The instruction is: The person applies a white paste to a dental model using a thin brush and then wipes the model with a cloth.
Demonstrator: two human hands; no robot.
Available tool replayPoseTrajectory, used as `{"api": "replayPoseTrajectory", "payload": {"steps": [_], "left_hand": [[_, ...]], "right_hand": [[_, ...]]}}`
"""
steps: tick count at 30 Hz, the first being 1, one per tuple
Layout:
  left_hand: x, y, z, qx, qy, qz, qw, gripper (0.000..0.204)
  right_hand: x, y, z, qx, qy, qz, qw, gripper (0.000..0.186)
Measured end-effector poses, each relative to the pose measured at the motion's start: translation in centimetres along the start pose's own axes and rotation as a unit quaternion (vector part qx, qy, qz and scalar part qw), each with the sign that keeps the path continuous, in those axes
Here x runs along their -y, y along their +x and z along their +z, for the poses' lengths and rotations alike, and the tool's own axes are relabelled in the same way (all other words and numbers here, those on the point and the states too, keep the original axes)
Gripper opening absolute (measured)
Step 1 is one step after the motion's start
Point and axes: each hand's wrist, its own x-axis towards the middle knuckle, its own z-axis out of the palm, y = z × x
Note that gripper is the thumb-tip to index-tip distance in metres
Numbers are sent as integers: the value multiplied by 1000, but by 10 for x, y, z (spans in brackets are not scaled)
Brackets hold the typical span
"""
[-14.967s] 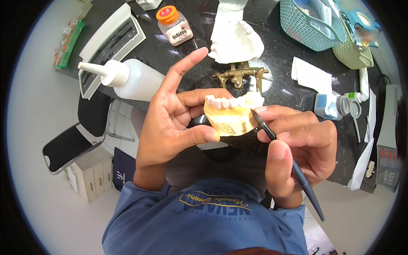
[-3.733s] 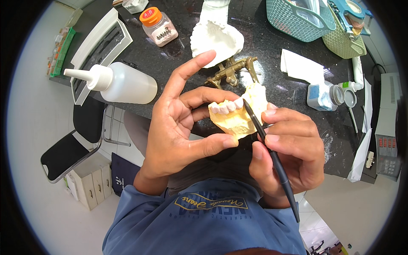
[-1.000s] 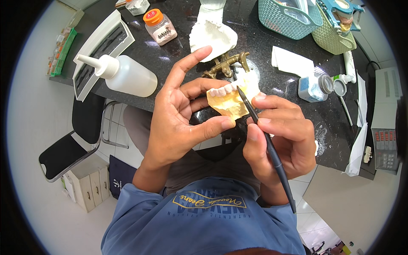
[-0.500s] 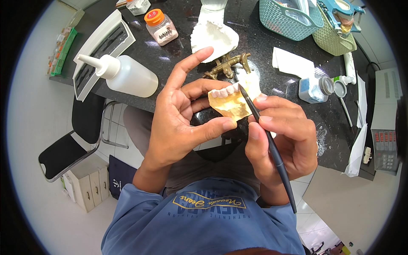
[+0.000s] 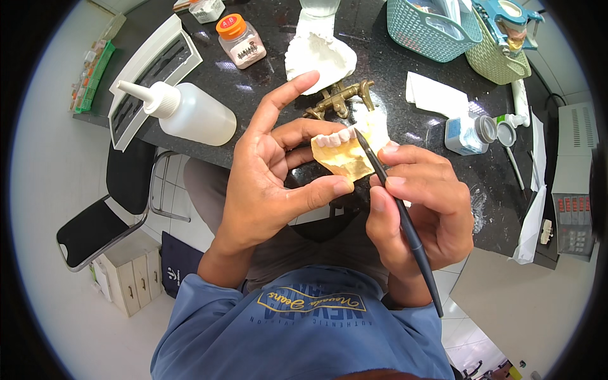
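My left hand (image 5: pixel 266 190) grips a yellow dental cast (image 5: pixel 342 161) from the side, its index finger raised. A short row of white teeth (image 5: pixel 332 137) runs along the cast's top. My right hand (image 5: pixel 421 209) holds a slim black brush-like tool (image 5: pixel 411 231), its tip touching the teeth at their right end; fingers of that hand rest by the cast's right side. Just beyond lies a brass articulator (image 5: pixel 342 98), with a white plaster cast (image 5: pixel 320 60) behind it.
A squeeze bottle (image 5: pixel 196 111) and pale tray (image 5: pixel 180 44) stand left; an orange-lidded jar (image 5: pixel 244 47) behind. Folded tissue (image 5: pixel 430 95), a small jar (image 5: pixel 465 136), teal basket (image 5: pixel 430 38) and control unit (image 5: pixel 570 158) are right. A chair (image 5: pixel 95 228) is lower left.
Since the oldest frame the cast and right hand have moved up, the tool's tip shifting left onto the teeth. Over the last second both hands have barely moved, grips unchanged.
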Motion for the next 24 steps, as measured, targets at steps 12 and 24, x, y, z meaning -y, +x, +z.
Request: {"api": "replayPoseTrajectory", "payload": {"steps": [12,24], "left_hand": [[-2,0,1,-3,2,-5,1000,92],[-6,3,-3,16,20,1,1000,86]], "right_hand": [[-1,1,0,-16,42,20,999,25],[-3,-1,-8,-24,137,77,987,31]]}}
